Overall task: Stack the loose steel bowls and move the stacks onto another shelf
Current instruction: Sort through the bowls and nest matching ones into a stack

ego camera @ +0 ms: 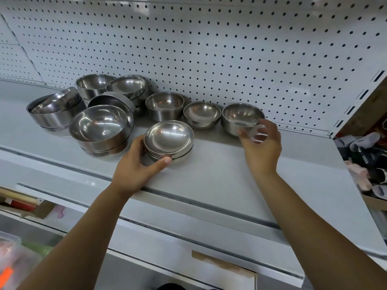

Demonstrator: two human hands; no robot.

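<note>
While stacking is under way, left hand (136, 164): wrapped round the small stack (168, 139); thumb laid across its near wall, fingers hidden behind its left side
Small stack: a few shallow bowls nested, the count unclear; stood on the shelf (209, 164) inside the left hand's grasp
Right hand (261, 147): reached to the rightmost bowl (240, 118); thumb set at its near wall, fingers blurred by its rim; whether a grip is made cannot be told
Rightmost bowl: upright on the shelf, just beyond the right palm
Middle bowls: one (202, 114) and another (164, 105), apparently single; stood beyond the gap between the two hands, near the pegboard (209, 49)
Larger stacks: one (100, 128) just left of the left hand, more beyond it; some tilted
Done: most bowls judged nested already
Left: three loose bowls to be added to the small stack; every stack to be carried off; the target shelf is not identified
</note>
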